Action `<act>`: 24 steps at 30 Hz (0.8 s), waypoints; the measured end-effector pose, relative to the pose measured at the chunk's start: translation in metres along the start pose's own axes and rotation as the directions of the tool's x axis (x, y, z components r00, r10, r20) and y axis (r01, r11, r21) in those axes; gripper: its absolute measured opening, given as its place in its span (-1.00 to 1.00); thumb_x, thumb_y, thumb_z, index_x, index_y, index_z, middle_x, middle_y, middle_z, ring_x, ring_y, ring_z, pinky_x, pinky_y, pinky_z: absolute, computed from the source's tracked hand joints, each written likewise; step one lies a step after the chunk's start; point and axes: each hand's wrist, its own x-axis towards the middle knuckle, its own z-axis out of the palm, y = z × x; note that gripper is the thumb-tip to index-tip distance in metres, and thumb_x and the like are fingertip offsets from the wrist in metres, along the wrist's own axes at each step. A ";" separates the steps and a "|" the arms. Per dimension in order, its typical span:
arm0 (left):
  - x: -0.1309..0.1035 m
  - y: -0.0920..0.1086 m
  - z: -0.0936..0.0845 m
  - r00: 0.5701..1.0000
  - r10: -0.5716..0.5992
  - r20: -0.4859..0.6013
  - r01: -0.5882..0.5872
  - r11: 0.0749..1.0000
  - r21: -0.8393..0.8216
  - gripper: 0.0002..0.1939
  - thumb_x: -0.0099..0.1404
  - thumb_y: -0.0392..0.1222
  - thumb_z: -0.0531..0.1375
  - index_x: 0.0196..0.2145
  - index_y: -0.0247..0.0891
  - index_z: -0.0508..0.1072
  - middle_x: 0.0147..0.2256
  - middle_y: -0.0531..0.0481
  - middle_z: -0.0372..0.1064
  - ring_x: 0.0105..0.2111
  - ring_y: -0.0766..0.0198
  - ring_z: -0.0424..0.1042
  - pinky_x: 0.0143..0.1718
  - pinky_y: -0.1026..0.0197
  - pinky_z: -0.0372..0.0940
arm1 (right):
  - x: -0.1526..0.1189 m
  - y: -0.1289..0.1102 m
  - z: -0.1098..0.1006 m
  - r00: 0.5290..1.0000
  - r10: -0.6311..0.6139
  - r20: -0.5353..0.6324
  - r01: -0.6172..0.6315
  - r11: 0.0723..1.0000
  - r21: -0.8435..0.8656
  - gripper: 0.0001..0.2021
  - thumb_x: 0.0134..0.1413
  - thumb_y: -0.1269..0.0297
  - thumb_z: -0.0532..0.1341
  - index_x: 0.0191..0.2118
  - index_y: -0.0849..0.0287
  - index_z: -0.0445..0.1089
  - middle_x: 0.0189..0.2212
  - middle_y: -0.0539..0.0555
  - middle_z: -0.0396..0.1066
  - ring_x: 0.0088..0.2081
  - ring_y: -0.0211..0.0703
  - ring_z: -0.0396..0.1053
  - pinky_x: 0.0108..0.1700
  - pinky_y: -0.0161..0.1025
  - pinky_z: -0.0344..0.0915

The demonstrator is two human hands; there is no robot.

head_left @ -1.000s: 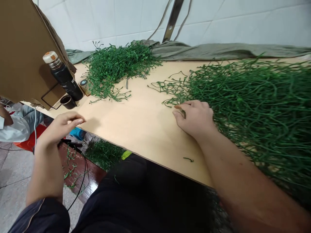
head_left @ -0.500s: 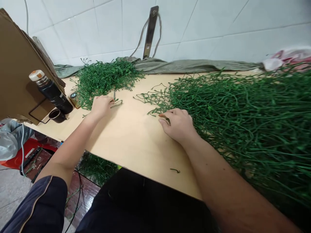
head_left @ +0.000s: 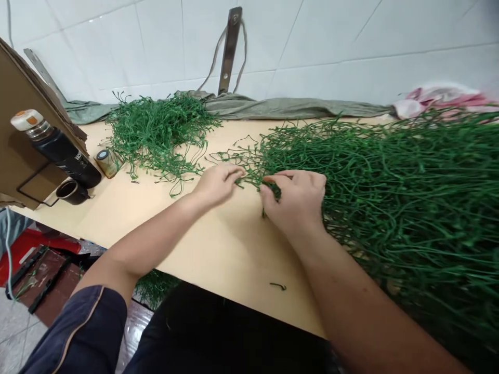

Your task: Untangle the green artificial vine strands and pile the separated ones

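Note:
A large heap of thin green stems (head_left: 390, 182) with small knobbed tips spreads over the right of the table. My right hand (head_left: 298, 200) is at its left edge, thumb and forefinger closed on a green stem, whose dark end shows below the thumb. Just to the left, my left hand (head_left: 218, 184) reaches the loose stem tips with its fingers pinched together. Whatever lies between those fingertips is too small to make out. Farther left is a smaller pile of the same stems (head_left: 156, 127), some straggling toward my left wrist.
On the left stand a black vacuum flask (head_left: 64, 153), a dark cup (head_left: 72, 192) and a small jar (head_left: 106, 163) beside cardboard (head_left: 17, 130). A short stem piece (head_left: 278, 285) lies near the table's front edge. Grey-green cloth (head_left: 280, 108) runs along the tiled wall.
My left hand has moved right, from the smaller pile to the large heap's edge. Stems it held now lie with the smaller pile. My right hand stays by the heap; the view has shifted slightly.

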 end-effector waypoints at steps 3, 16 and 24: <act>-0.010 0.000 0.013 0.991 0.079 0.105 -0.087 0.993 0.074 -0.72 0.30 -0.23 -0.01 -0.27 -0.32 0.48 -0.24 -0.16 0.45 -0.17 0.22 0.39 -0.06 0.17 0.25 | 0.002 -0.008 -0.002 0.998 -0.056 0.014 0.055 0.996 0.069 -0.66 0.11 0.23 -0.02 -0.12 0.21 0.40 -0.17 0.26 0.37 -0.01 0.09 0.23 0.05 0.08 0.08; -0.011 0.007 0.005 0.994 0.046 0.098 -0.057 0.992 0.115 -0.71 0.32 -0.23 -0.11 -0.31 -0.32 0.38 -0.22 -0.18 0.42 -0.21 0.16 0.38 -0.13 0.10 0.27 | 0.030 -0.029 0.017 0.984 0.060 0.168 -0.151 0.778 0.610 -0.70 -0.01 0.22 0.06 -0.16 0.19 0.36 -0.20 0.19 0.42 -0.16 -0.05 0.36 -0.15 -0.07 0.34; 0.000 0.003 0.005 0.986 -0.168 -0.020 0.132 0.837 -0.531 -0.78 0.33 -0.20 -0.05 -0.40 -0.30 0.29 -0.39 -0.05 0.39 -0.32 0.31 0.39 -0.22 0.23 0.31 | 0.022 -0.036 0.024 0.963 -0.080 0.258 -0.193 0.465 0.864 -0.49 -0.03 -0.11 0.13 -0.05 0.15 0.28 -0.15 0.13 0.40 -0.11 -0.12 0.37 -0.05 -0.12 0.33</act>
